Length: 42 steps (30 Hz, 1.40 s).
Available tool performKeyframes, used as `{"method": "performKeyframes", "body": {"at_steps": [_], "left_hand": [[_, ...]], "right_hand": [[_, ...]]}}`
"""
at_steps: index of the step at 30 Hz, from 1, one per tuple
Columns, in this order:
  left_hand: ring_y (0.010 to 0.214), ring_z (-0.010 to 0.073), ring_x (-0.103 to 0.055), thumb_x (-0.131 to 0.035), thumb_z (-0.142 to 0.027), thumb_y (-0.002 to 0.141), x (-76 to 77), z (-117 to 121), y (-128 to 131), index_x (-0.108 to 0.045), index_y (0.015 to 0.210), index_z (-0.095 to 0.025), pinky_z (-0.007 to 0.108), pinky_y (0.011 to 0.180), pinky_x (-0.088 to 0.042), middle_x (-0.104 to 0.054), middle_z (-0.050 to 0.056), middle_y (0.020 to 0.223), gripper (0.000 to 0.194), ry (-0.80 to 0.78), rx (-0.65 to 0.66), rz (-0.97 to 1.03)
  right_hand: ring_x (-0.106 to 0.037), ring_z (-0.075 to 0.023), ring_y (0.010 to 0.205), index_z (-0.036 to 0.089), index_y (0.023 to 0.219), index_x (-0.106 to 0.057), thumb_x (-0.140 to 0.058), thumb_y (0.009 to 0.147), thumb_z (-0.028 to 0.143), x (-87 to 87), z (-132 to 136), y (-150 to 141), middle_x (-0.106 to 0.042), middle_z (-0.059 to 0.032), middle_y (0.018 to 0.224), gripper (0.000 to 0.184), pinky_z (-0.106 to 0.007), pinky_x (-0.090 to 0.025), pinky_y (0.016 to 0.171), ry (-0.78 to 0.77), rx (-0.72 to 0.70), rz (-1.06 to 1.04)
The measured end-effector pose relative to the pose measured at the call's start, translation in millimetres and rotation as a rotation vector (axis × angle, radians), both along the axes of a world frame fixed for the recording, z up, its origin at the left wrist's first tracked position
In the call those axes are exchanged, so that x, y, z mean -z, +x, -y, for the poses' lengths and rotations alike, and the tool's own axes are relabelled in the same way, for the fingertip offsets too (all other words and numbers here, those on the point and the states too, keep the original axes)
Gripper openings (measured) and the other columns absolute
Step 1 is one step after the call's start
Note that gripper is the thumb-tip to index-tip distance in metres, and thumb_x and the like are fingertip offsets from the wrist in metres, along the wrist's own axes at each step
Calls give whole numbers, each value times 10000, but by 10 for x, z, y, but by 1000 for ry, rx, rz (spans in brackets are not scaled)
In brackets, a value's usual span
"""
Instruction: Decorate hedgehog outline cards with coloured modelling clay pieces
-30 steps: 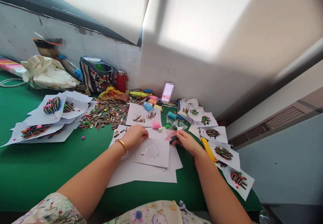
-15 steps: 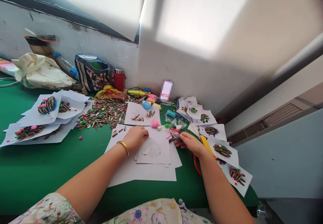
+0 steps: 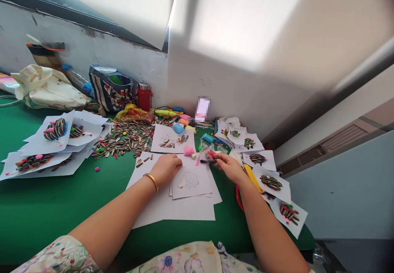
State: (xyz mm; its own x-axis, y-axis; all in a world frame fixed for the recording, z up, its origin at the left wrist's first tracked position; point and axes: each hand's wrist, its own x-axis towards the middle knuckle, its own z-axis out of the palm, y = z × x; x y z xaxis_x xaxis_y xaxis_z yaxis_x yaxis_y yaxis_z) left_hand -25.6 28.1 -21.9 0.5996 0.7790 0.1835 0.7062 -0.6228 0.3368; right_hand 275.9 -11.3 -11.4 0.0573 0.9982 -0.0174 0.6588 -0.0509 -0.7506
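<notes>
My left hand [image 3: 167, 168], wearing a gold bangle, lies over white paper with its fingers curled at the upper left edge of a small card [image 3: 198, 189]. On that card is a pencil-like drawing of a hedgehog with a red nose. My right hand [image 3: 228, 167] is at the card's upper right, thumb and fingers closed on the end of a black pen [image 3: 208, 161]. Just beyond the pen lie a clear plastic bag with red-pink stuff [image 3: 210, 154] and a lump of pink clay [image 3: 188, 150]. Several loose sunflower seeds [image 3: 140, 163] rest left of my left hand.
A pile of sunflower seeds [image 3: 129, 136] spreads at the back. Cards with seed hedgehogs lie stacked on the left [image 3: 57, 141] and in a row on the right [image 3: 271, 182]. Yellow-handled scissors [image 3: 254, 178] sit beside my right wrist. A red bottle [image 3: 143, 98] stands by the wall.
The drawing card has shifted slightly right beside my left hand. My right hand has risen a little from the plastic packet, and the black pen now shows at its fingertips.
</notes>
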Motion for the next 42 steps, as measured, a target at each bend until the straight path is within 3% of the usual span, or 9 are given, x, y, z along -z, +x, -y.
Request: {"method": "performKeyframes", "body": {"at_steps": [4, 7, 13, 17, 21, 32, 35, 40, 42], "left_hand": [[868, 219, -638, -522, -183, 887, 20, -6, 0, -753, 903, -206, 330, 800, -455, -712, 80, 925, 233, 7, 10, 6], [865, 217, -638, -522, -181, 890, 23, -7, -2, -752, 903, -206, 328, 799, -453, -712, 78, 924, 231, 9, 15, 11], [861, 215, -634, -526, -182, 889, 23, -7, -5, -751, 895, -209, 326, 791, -450, -713, 72, 921, 226, 14, 21, 15], [873, 218, -632, -531, -180, 884, 34, -15, -4, -752, 892, -209, 330, 795, -449, -712, 73, 917, 224, 17, 23, 15], [872, 222, -631, -527, -174, 884, 31, -12, -3, -753, 892, -208, 339, 793, -452, -713, 77, 923, 229, 14, 23, 18], [883, 218, -629, -540, -190, 887, 45, -17, -3, -752, 901, -209, 334, 810, -449, -709, 75, 914, 213, 15, 18, 22], [878, 218, -628, -545, -196, 891, 45, -15, 1, -753, 901, -210, 335, 810, -445, -707, 76, 904, 209, 14, 11, 17], [869, 214, -625, -554, -206, 893, 35, -9, 13, -755, 902, -214, 333, 804, -439, -708, 72, 906, 202, 6, 0, 7], [865, 218, -624, -550, -203, 893, 32, -8, 17, -756, 907, -209, 336, 793, -439, -709, 73, 902, 207, 4, -6, -1]], "right_hand": [[-605, -237, 936, 205, 925, -668, -559, 852, 259, -5, 120, 126, -654, -87, 1010, 142, -320, -424, 779, 30, 94, 422], [-590, -248, 933, 200, 829, -664, -612, 784, 142, 34, 178, 133, -652, -90, 924, 90, -319, -383, 786, -1, 72, 531], [-589, -256, 958, 189, 870, -648, -539, 825, 97, 108, 158, 39, -659, -107, 938, 149, -321, -361, 779, -4, 57, 623], [-610, -238, 872, 187, 969, -650, -512, 867, 164, 34, 110, 75, -673, -98, 925, 174, -314, -380, 735, 15, 105, 590], [-614, -215, 948, 207, 1069, -654, -472, 895, 203, -28, 51, 55, -677, -80, 1050, 251, -299, -410, 770, 67, 104, 505], [-538, -195, 742, 221, 700, -564, -438, 953, 440, -176, -173, -549, -621, -37, 765, 357, -283, -311, 618, 259, 31, 367], [-513, -180, 682, 220, 684, -526, -416, 964, 464, -140, -188, -695, -591, -23, 728, 388, -282, -311, 600, 281, -18, 266], [-571, -194, 805, 222, 815, -597, -521, 908, 320, -1, -102, -808, -634, -33, 845, 155, -290, -415, 721, 264, -172, 90], [-578, -206, 835, 225, 836, -612, -490, 926, 302, 17, -57, -798, -639, -40, 848, 170, -306, -422, 756, 286, -221, 107]]}}
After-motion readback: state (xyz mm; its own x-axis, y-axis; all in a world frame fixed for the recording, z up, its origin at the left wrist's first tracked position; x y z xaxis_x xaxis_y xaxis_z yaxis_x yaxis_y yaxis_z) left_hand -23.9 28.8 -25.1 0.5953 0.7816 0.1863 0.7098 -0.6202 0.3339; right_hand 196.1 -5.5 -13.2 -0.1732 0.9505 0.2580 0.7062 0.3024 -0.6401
